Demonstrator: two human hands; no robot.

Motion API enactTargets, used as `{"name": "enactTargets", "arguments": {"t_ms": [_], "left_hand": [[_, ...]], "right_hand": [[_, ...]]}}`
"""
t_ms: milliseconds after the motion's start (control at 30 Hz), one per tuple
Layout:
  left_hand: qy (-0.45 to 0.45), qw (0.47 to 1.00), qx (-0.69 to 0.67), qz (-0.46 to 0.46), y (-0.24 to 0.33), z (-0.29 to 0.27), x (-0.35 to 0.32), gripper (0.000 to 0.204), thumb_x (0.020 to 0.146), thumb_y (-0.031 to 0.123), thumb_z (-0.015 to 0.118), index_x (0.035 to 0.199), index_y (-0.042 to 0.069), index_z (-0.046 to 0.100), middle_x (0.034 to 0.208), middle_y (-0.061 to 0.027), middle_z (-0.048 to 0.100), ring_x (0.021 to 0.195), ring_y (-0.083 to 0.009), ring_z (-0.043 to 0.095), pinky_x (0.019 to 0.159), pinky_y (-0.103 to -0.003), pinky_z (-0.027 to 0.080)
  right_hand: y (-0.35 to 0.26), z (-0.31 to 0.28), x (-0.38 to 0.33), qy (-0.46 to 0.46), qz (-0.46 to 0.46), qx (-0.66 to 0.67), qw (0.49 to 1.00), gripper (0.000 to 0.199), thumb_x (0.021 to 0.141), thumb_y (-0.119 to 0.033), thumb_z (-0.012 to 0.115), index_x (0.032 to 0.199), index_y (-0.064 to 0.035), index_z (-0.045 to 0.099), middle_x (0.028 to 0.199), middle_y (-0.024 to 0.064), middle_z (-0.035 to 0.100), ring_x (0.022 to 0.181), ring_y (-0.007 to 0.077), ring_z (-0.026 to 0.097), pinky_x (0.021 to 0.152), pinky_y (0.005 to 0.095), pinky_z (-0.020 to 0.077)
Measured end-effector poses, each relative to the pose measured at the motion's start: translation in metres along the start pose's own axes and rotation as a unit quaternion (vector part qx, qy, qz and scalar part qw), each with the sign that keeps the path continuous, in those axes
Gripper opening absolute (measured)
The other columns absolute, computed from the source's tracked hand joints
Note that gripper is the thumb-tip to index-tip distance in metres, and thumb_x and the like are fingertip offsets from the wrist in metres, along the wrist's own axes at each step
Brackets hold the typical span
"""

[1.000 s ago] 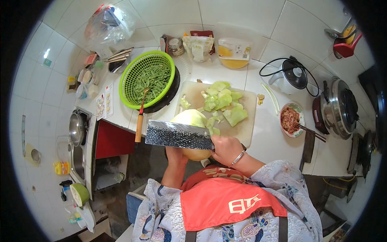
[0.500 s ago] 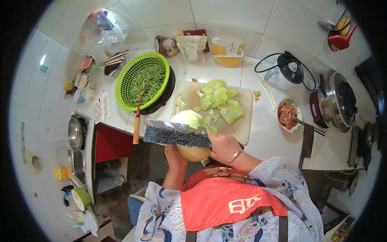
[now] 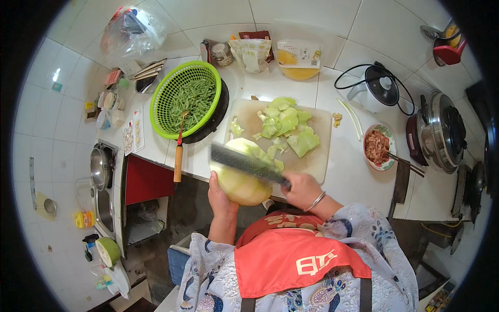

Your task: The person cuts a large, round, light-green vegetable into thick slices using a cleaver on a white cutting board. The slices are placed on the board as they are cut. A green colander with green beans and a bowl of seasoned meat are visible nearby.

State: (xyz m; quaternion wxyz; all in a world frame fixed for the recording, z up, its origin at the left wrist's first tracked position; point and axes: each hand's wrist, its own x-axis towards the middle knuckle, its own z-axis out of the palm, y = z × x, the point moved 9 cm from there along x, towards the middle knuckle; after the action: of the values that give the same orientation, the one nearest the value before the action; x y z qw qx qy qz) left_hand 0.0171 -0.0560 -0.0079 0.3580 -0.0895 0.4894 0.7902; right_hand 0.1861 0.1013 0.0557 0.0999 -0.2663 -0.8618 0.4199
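Note:
My left hand (image 3: 221, 200) is wrapped around the left underside of a large, round, pale green melon (image 3: 244, 188), partly peeled and held at the counter's front edge. In my right hand (image 3: 303, 191) is the handle of a cleaver (image 3: 248, 165). Its dark, slightly blurred blade slants across the melon's upper side; whether the edge is biting in, I cannot tell. Just beyond it lies a pale cutting board (image 3: 312, 164) carrying several light green peel slices (image 3: 283, 122). The melon hides part of the board's near edge.
At left, a green basket (image 3: 157, 125) holds cut green beans (image 3: 193, 99), with a wooden-handled spoon (image 3: 178, 164) jutting over the counter edge. To the right stand a bowl of minced meat (image 3: 376, 147) with chopsticks (image 3: 408, 163), a small electric pot (image 3: 375, 91) and a lidded steel cooker (image 3: 442, 130).
The cleaver has turned from showing its broad face to a steeper slant, its blade end higher. The melon and my left hand have come up, exposing more of the melon.

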Motion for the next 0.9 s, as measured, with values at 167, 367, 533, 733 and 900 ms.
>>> {"name": "enactTargets", "arguments": {"t_ms": [167, 367, 533, 733, 900], "left_hand": [[-0.128, 0.988, -0.071, 0.042, -0.008, -0.004, 0.004, 0.062, 0.09, 0.054, 0.042, 0.131, 0.007, 0.044, 0.13, -0.0129, 0.05, 0.116, -0.0313, 0.049, 0.1, -0.048, 0.039], [-0.129, 0.98, 0.091, 0.124, -0.013, -0.012, 0.008, 0.057, 0.091, 0.05, 0.043, 0.129, 0.008, 0.047, 0.127, -0.0124, 0.053, 0.115, -0.03, 0.051, 0.1, -0.047, 0.039], [0.004, 0.999, -0.051, 0.012, 0.008, 0.013, -0.007, 0.045, 0.097, 0.035, 0.041, 0.124, 0.0, 0.047, 0.119, -0.0146, 0.056, 0.107, -0.0273, 0.057, 0.092, -0.042, 0.047], [0.023, 0.999, -0.021, 0.013, 0.004, -0.005, -0.006, 0.044, 0.097, 0.037, 0.041, 0.122, 0.002, 0.048, 0.119, -0.0131, 0.056, 0.106, -0.0267, 0.057, 0.09, -0.041, 0.048], [-0.046, 0.998, -0.037, 0.037, 0.009, 0.009, -0.009, 0.049, 0.093, 0.042, 0.047, 0.129, 0.009, 0.046, 0.126, -0.0095, 0.053, 0.116, -0.0277, 0.051, 0.097, -0.045, 0.044]], "right_hand": [[-0.053, 0.014, -0.007, -0.026, -0.089, -0.042, 0.995, 0.028, 0.07, -0.023, 0.07, 0.082, -0.0051, 0.052, 0.066, 0.0147, 0.058, 0.064, 0.035, 0.06, 0.057, 0.0438, 0.0477], [-0.048, 0.026, -0.008, -0.053, -0.065, -0.066, 0.994, 0.032, 0.069, -0.025, 0.072, 0.084, -0.0051, 0.052, 0.069, 0.0167, 0.062, 0.068, 0.0343, 0.064, 0.058, 0.0436, 0.0505], [0.057, 0.026, 0.001, -0.016, 0.135, -0.093, 0.986, 0.021, 0.075, -0.023, 0.062, 0.086, -0.0048, 0.06, 0.075, 0.0213, 0.063, 0.074, 0.0395, 0.062, 0.065, 0.0488, 0.0495], [0.05, 0.011, -0.007, 0.008, 0.099, -0.067, 0.993, 0.02, 0.076, -0.021, 0.058, 0.086, -0.0048, 0.06, 0.078, 0.0215, 0.063, 0.075, 0.0393, 0.062, 0.068, 0.0484, 0.0492], [-0.03, 0.024, 0.011, -0.051, -0.012, -0.045, 0.998, 0.024, 0.075, -0.025, 0.064, 0.082, -0.003, 0.057, 0.071, 0.0206, 0.062, 0.07, 0.0382, 0.062, 0.064, 0.0467, 0.0499]]}}
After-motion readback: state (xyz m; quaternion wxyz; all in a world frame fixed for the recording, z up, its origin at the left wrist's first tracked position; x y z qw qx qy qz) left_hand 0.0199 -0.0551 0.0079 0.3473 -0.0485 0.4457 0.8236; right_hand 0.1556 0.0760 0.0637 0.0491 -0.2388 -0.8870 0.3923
